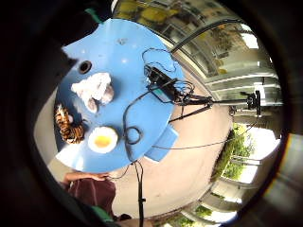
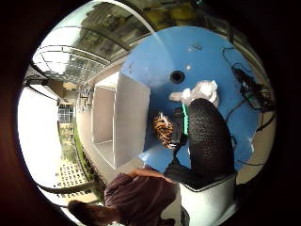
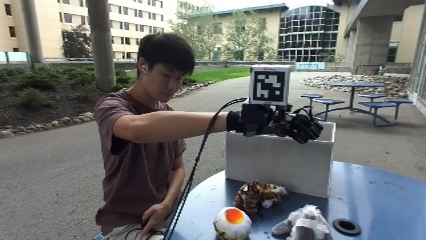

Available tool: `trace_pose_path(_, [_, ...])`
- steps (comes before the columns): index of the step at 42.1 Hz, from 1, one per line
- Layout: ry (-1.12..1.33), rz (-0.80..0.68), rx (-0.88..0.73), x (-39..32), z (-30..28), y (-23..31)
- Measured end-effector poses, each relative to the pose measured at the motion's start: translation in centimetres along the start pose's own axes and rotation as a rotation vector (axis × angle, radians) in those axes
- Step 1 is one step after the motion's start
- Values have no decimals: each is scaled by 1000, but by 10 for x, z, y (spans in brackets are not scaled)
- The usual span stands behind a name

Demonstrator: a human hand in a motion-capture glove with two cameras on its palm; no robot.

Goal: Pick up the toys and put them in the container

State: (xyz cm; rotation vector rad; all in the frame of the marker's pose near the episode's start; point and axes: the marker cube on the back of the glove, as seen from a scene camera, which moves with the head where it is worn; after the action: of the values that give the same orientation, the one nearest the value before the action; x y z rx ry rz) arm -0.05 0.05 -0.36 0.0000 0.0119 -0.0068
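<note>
My gloved right hand (image 3: 303, 127) hovers above the near rim of the white open box (image 3: 279, 160), its fingers hanging loosely curled with nothing in them. On the blue round table (image 3: 379, 195) in front of the box lie three toys: a striped tiger plush (image 3: 259, 194), a white egg-shaped toy with an orange spot (image 3: 231, 222) and a white-grey plush (image 3: 303, 224). From the palm the tiger (image 1: 68, 125), egg toy (image 1: 102, 140) and white plush (image 1: 94, 89) show far below. The box (image 2: 127, 117) appears beside the tiger (image 2: 164, 129), with a gloved finger (image 2: 207, 136) across the view.
A round hole (image 3: 346, 226) sits in the tabletop near the white plush. A black device with cables (image 1: 161, 82) lies on the table's far part, and cables trail over its edge. The person's bare left hand (image 3: 156, 215) rests low at the lap.
</note>
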Motion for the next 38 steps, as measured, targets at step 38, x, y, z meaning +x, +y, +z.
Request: trace_pose_path(38, [232,-94,-325,1,70,-73])
